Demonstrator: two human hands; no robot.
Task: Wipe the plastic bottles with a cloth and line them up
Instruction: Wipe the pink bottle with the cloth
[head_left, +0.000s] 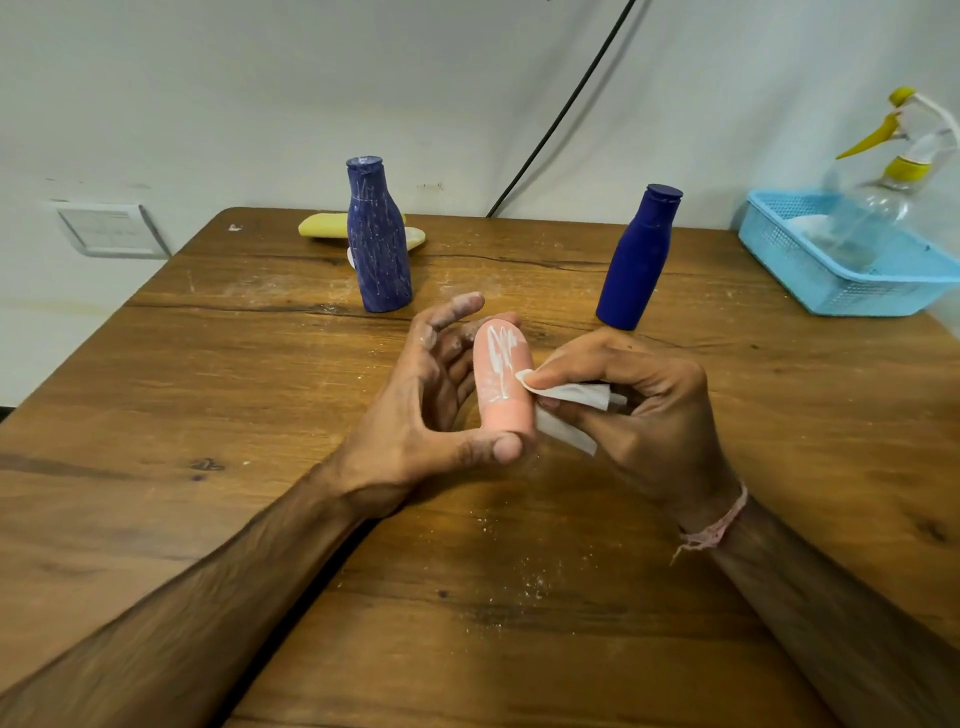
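My left hand (431, 400) holds a small pink bottle (501, 379) above the table's middle, thumb at its lower end and fingers behind it. White smears streak the bottle's upper part. My right hand (644, 410) pinches a white cloth (569, 410) against the pink bottle's right side. A dark blue bottle (378, 244) streaked with white stands upright at the back left. A clean blue bottle (636, 260) stands upright at the back right. A yellow bottle (324, 226) lies on its side behind the streaked one.
A light blue plastic basket (852, 291) sits at the table's right edge, with a clear spray bottle (878, 208) with a yellow trigger in it. White powder specks dot the wooden table (208, 389). A black cable (566, 104) runs down the wall behind.
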